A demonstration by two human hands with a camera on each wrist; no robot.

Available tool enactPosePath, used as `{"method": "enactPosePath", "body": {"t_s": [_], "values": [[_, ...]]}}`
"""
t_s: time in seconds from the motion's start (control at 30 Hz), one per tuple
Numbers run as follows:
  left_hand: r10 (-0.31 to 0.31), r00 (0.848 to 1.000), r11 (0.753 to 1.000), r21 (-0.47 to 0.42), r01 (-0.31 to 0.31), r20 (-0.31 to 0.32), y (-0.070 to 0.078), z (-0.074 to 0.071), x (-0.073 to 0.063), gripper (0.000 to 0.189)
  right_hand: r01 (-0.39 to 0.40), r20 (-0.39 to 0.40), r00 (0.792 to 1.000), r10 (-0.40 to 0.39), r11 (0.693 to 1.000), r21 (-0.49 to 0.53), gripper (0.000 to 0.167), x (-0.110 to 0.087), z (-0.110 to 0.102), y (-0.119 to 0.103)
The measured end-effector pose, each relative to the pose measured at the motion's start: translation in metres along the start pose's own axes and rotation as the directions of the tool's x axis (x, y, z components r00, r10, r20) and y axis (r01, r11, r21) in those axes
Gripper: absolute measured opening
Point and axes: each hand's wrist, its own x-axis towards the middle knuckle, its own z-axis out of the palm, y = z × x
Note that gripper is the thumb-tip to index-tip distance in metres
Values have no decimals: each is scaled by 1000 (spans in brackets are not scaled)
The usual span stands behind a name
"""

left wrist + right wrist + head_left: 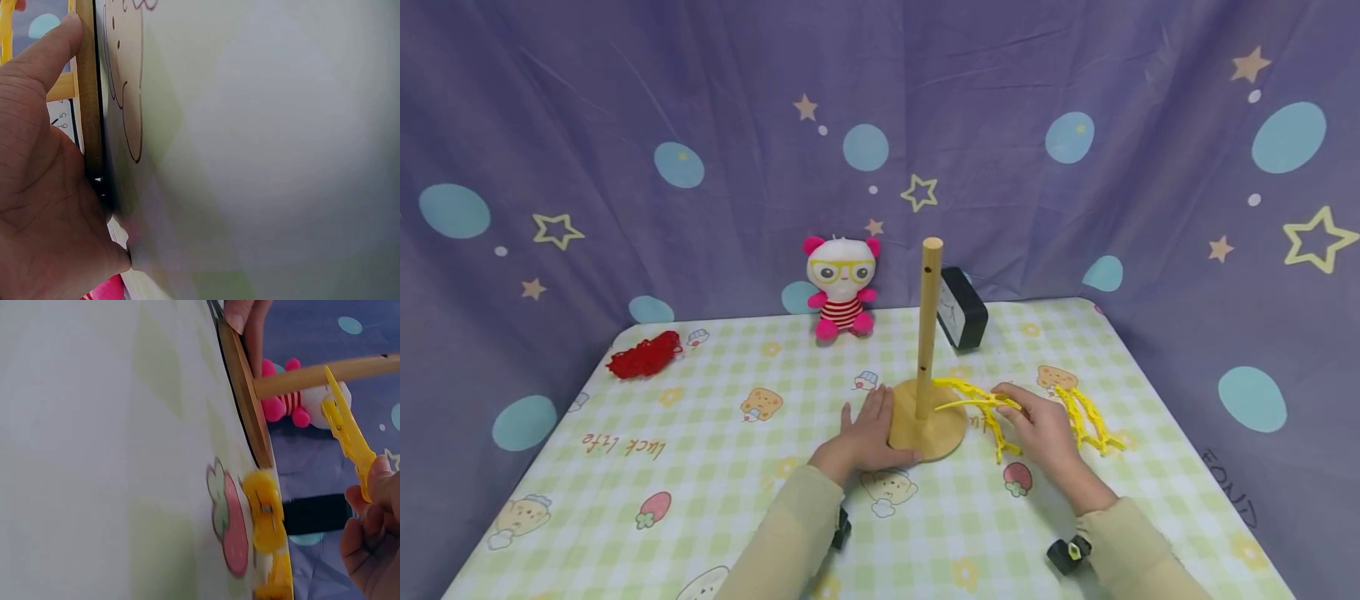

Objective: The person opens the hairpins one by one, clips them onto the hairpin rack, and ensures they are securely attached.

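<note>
A wooden stand [928,325], an upright pole with small dark holes on a round base [943,433], stands on the table. My left hand [863,437] rests against the base's left edge, fingers stretched along it and thumb at the front rim; the left wrist view shows the thumb [59,47] touching the rim. My right hand [1047,429] pinches a slim yellow plastic piece [353,440] whose pointed end reaches toward the pole, low down. Under it lies a yellow branch-like piece [992,429], and another yellow branch-like piece [1093,425] lies right of the hand.
A pink and white plush toy [842,287] sits at the back. Behind the pole stands a black-framed clock [967,312]. A red stringy bundle [645,356] lies at the far left. Purple curtains [737,208] surround the checked tablecloth [715,467].
</note>
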Motion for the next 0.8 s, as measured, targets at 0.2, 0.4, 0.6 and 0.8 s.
{"method": "enactPosePath", "body": {"t_s": [0.2,0.4,0.6,0.8], "values": [[-11,1000,1000,4,11,6,2,-3,-1,117,22,-23,999,-22,999,27,23,7,17,-10],[-11,1000,1000,1,11,13,2,-2,-1,117,33,-24,999,-32,998,53,26,12,34,-19],[7,1000,1000,2,-7,-9,4,-2,-3,116,58,-15,998,-57,995,76,27,14,43,-27],[11,1000,1000,8,-11,-16,5,-3,-4,116,-12,44,999,9,996,86,30,14,46,-32]]}}
